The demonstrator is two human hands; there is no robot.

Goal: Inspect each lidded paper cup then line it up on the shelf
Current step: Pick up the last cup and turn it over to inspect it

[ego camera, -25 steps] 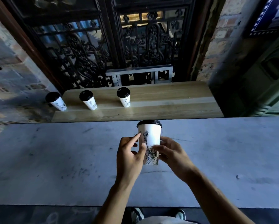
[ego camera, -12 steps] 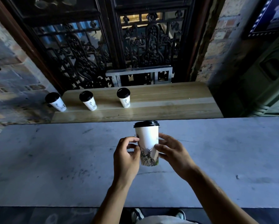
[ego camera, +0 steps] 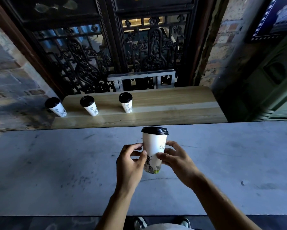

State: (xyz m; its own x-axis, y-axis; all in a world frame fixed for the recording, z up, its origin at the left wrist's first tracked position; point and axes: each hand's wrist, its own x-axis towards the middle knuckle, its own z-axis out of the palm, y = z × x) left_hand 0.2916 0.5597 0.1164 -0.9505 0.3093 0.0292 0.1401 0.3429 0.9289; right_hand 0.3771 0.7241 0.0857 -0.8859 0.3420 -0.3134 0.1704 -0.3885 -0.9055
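Between my left hand [ego camera: 130, 165] and right hand [ego camera: 176, 161] sits the lidded paper cup [ego camera: 154, 149], upright, fingertips of both pinching its wall. I'd rotate it gently, avoid squeezing, then reach forward to the shelf [ego camera: 164, 105], right of three cups [ego camera: 90, 105].

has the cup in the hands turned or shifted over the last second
Yes. The held cup has rotated, with its drawing now lower left, and drifted slightly left against the shelf cups.

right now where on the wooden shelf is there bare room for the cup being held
The wooden shelf is bare from the rightmost standing cup to its right end. Its left third is crowded by three lidded cups. Both hands, left and right, hold the fourth cup.
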